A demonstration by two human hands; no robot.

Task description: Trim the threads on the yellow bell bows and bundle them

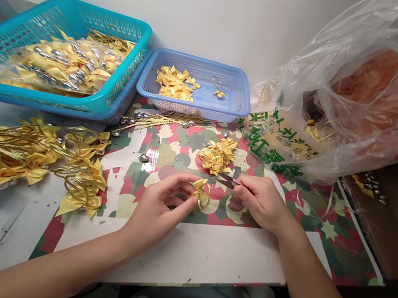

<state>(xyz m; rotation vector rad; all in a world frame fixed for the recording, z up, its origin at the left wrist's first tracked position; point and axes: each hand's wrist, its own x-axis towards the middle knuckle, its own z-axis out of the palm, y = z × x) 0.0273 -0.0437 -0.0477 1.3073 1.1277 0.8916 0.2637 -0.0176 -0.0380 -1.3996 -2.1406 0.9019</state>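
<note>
With the left hand (161,205), at the centre of the frame, pinching one yellow satin bow with a gold cord loop (200,193) narrowly between thumb and fingers. With the right hand (263,202), just right of centre, closing fingers around one pair of small dark metal scissors (229,181), pointing the blades leftward, near one heap of yellow bows with gold loops (218,155), too tangled for counting. At left of the frame, seeing one larger heap of looped yellow bows (82,187), likewise uncountable. At upper left, seeing one turquoise plastic basket (113,88) resting on one blue basket (133,91) and holding one clear bag of yellow bows and silver beads (70,64). At upper centre, seeing one light-blue plastic basket (189,109) holding many loose yellow bows (174,82) and one looped bow (219,92). At upper right, seeing one translucent plastic bag with green printing (290,132) lying open. Left of centre, seeing one lone silver bead (144,158) lying on the red-green-cream patterned covering (178,161).
</note>
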